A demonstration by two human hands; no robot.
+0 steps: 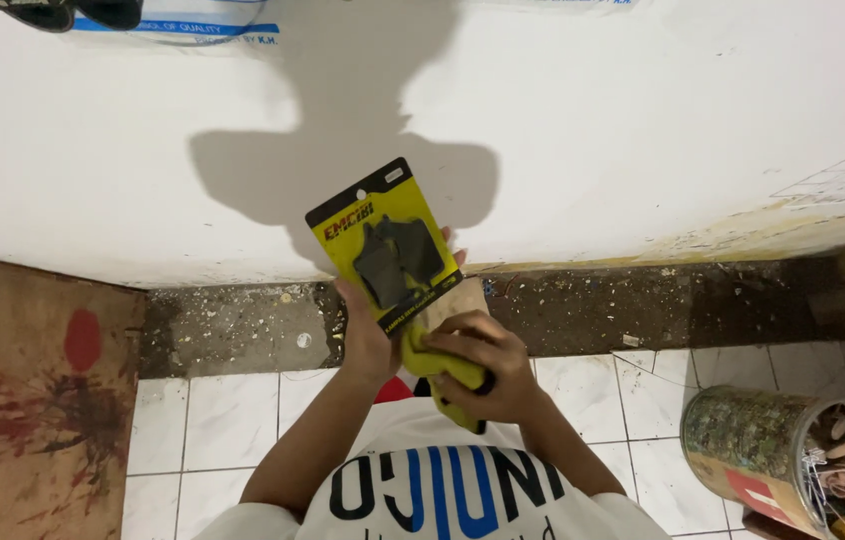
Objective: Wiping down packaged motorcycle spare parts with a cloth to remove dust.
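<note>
A yellow-and-black blister pack [386,247] is held up before the white wall [643,120] by the left hand [368,335], fingers largely hidden behind it. The right hand [488,365] is closed on a yellow cloth [433,362] — partly covered, just beneath the pack.

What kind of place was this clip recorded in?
Probably a small repair workshop or parts shop, though that is a guess. The left hand holds up a yellow blister pack of dark pads, a can stuffed with odds and ends stands on the white tiled floor, and debris lies along a rough white wall.
</note>
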